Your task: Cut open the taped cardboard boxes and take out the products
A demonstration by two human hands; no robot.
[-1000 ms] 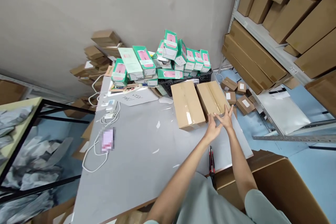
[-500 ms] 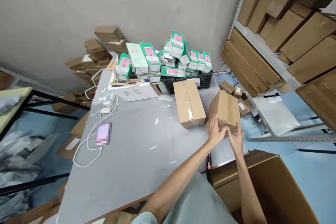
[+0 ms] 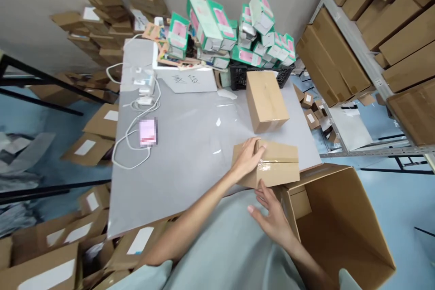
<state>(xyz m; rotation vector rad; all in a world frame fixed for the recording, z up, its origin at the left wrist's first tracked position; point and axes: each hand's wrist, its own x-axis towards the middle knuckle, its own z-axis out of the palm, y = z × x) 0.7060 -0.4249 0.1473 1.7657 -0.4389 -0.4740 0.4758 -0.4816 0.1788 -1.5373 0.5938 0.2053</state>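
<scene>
The white sheet (image 3: 190, 80) on the table (image 3: 180, 154) bears dark handwritten characters that cannot be made out; print on the green-and-pink boxes (image 3: 178, 35) is too small to read, as is any text on the white-labelled cartons (image 3: 84, 147) along the left side. The screen of the phone (image 3: 147, 132) is masked by blurring. The taped carton (image 3: 280, 167) sits at the near right corner of the table, a strip of clear glossy tape (image 3: 268, 166) across it. The left hand (image 3: 248, 159) lies over its left end, thumb on the upper surface; whether the fingers grip firmly cannot be told. The right hand (image 3: 270, 215) is unclenched, fingers spread, with a fingertip at the carton's near lower edge. Just beyond stands the second carton (image 3: 267, 102), between the taped one and the black crate (image 3: 238, 77), which is heaped with boxes. The large open carton (image 3: 343, 226) adjoins the table's right corner, beside the person. A white cable (image 3: 117, 154) loops around the phone. Shelving (image 3: 356, 59) loaded with cartons stands at right. Count: two closed cartons on the table, one crate, one phone, one large open carton, at least eight green-and-pink boxes and at least six white-labelled cartons; overlap prevents exact totals.
</scene>
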